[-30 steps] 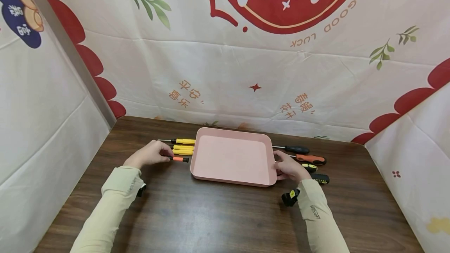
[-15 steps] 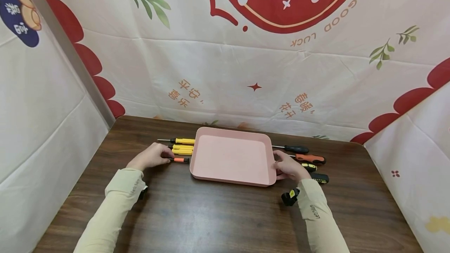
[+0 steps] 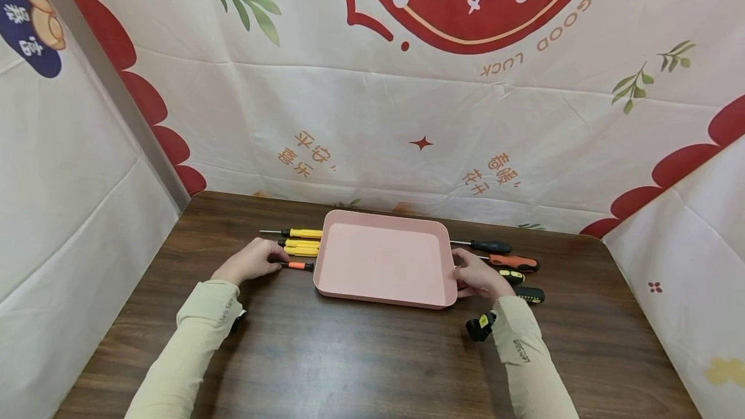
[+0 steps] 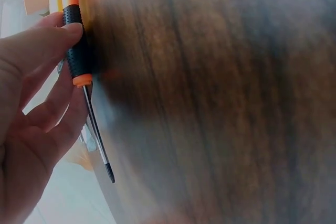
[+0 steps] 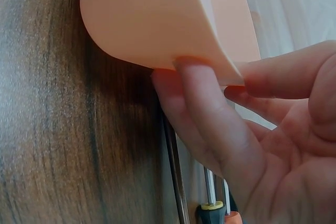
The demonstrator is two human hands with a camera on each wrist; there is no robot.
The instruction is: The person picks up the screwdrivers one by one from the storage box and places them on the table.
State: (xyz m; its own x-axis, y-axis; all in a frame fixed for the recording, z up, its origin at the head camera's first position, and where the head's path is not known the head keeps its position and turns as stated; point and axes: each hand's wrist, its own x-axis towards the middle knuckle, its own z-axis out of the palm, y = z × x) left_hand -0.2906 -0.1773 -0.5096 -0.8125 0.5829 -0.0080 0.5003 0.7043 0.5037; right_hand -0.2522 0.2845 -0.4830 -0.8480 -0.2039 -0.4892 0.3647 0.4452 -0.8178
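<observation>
My left hand (image 3: 253, 260) pinches a screwdriver (image 4: 79, 51) by its black and orange handle, thumb on the black grip. Its thin shaft points back past my fingers in the left wrist view. The orange handle end lies close to the left wall of a pink rectangular tray (image 3: 387, 260). At the other end of the tray my right hand (image 3: 478, 273) grips the wall. Seen from the right wrist, fingertips (image 5: 197, 74) meet the outer wall low down, while another finger reaches the rim. No objects lie inside the tray.
Yellow-handled screwdrivers (image 3: 302, 247) lie left of the tray, their handle ends at its wall. Several more lie to the right, including a black-handled screwdriver (image 3: 491, 247) and an orange and black one (image 3: 515, 263). A printed white cloth (image 3: 372, 115) hangs behind the brown table (image 3: 337, 361).
My left hand has shifted slightly right with the screwdriver, bringing its orange end closer to the tray. The right hand and the tray are almost unmoved.
</observation>
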